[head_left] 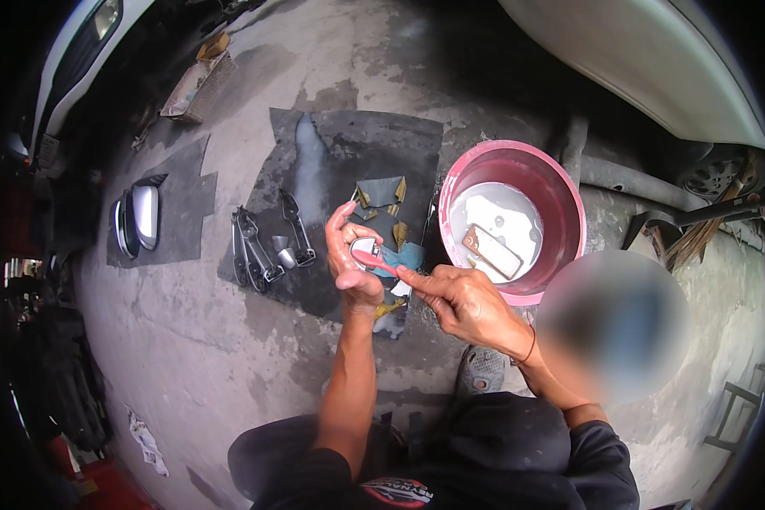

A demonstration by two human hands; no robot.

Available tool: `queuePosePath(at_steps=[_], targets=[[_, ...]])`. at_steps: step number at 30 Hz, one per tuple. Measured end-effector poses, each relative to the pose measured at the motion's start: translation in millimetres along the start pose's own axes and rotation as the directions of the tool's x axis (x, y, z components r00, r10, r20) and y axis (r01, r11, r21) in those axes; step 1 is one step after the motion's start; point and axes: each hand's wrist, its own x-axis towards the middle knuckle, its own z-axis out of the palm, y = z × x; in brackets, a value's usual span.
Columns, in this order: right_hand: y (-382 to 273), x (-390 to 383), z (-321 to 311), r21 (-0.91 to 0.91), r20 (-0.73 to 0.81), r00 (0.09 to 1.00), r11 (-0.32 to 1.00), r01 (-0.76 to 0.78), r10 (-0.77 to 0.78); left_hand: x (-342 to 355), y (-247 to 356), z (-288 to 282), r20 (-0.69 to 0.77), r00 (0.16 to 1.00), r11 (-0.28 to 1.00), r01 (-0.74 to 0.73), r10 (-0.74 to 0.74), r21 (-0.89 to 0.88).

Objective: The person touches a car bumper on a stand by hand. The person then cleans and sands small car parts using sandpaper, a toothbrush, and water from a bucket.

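Observation:
My left hand (354, 285) is curled palm-up around a small silver-white cap-like piece (365, 248). In my right hand (463, 297) is a slim pinkish-red tool (381, 262), pinched with the index finger along it; its far end lies against the small piece, and its exact kind is hard to make out. Beneath my hands a black rubber mat (348, 140) bears folded grey and yellow-brown sandpaper sheets (381, 193) and a light blue scrap (406, 257). Dark car door handles (253, 248) lie on its left part, beside small silver pieces (284, 252).
A pink tub (568, 204) with cloudy water and a brownish rectangular block (491, 252) stands right of the mat. Farther left, mirror covers (145, 217) rest on another mat (187, 183). Vehicles (654, 59) and a pale basket (197, 89) are beyond. My shoe (482, 370) is near the tub.

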Motion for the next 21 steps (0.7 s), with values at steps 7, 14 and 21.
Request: queuePosePath(at_steps=[7,14,21], targets=[[9.3,2.2,-0.6,0.018,0.023,1.000,1.000,-0.022,0.022,-1.5,9.5,2.2,0.022,0.997,0.997,0.077,-0.077,-0.019],[5.6,-0.3,-6.0,0.051,0.082,0.997,0.999,-0.004,0.000,4.5,12.3,7.3,0.061,0.992,0.994,-0.107,0.107,-0.005],[10.2,8.8,-7.8,-0.022,-0.024,1.000,1.000,0.003,-0.003,-3.3,15.6,8.4,0.013,0.987,0.986,-0.158,0.159,-0.055]])
